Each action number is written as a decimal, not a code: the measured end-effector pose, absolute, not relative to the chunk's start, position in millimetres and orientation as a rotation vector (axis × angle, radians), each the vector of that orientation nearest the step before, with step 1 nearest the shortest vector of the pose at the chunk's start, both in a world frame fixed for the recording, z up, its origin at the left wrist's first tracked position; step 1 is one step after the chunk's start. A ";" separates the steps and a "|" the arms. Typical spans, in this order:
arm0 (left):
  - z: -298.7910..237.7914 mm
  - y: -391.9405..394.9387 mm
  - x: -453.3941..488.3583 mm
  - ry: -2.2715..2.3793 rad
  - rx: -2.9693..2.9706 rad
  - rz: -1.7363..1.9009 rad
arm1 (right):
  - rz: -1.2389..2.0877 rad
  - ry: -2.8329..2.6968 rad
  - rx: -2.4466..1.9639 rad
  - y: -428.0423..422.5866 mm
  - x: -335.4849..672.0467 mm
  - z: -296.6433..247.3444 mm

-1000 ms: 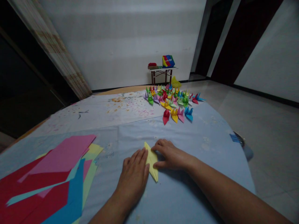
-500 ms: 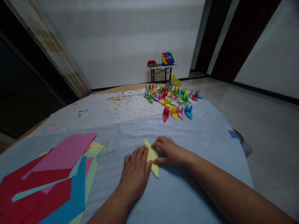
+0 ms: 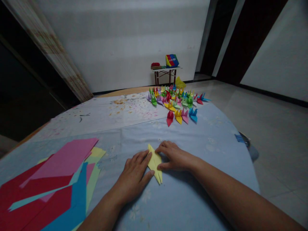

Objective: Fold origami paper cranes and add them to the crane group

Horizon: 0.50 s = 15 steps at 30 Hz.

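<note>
A pale yellow folded paper (image 3: 155, 163), a narrow diamond with a split lower end, lies flat on the cloth in front of me. My left hand (image 3: 135, 173) rests along its left edge, fingers stretched out and thumb spread apart, fingertips touching the paper. From the right side, my right hand (image 3: 174, 156) holds the paper's right edge with bent fingers, index finger near the top and thumb lower down. Farther back stand several folded paper cranes (image 3: 169, 118) in red, yellow, pink and blue.
Loose coloured paper sheets (image 3: 64, 158) lie in an overlapping pile at the left. A dense group of many-coloured cranes (image 3: 168, 96) covers the far right of the table. The round table has a blue floral cloth (image 3: 207, 179). Beyond it, a small stand (image 3: 166, 70) carries a colourful box.
My left hand has slid left and its thumb has come off the paper's middle, showing more of the folded surface. The right hand stays nearly in place.
</note>
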<state>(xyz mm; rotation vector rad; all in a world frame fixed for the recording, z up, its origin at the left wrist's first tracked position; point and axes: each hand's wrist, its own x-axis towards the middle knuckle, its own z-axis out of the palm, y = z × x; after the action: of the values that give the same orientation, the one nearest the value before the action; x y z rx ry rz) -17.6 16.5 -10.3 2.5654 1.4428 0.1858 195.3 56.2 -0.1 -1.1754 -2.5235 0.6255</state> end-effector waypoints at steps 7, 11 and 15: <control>-6.3 11.7 -11.2 1.501 2.553 0.140 | 0.616 -2.521 -1.174 57.0 195.1 -3.3; -5.3 11.2 -8.9 1.522 2.539 0.138 | 0.618 -2.525 -1.171 56.9 195.3 -3.8; -7.9 11.9 -7.7 1.514 2.522 0.173 | 0.620 -2.518 -1.169 57.5 195.2 -4.6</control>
<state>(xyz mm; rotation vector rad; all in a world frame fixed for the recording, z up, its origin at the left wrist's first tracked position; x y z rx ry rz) -7.7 11.9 -7.9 2.5222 1.5141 0.1733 195.2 57.5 -4.6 -1.1691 -2.5183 0.6196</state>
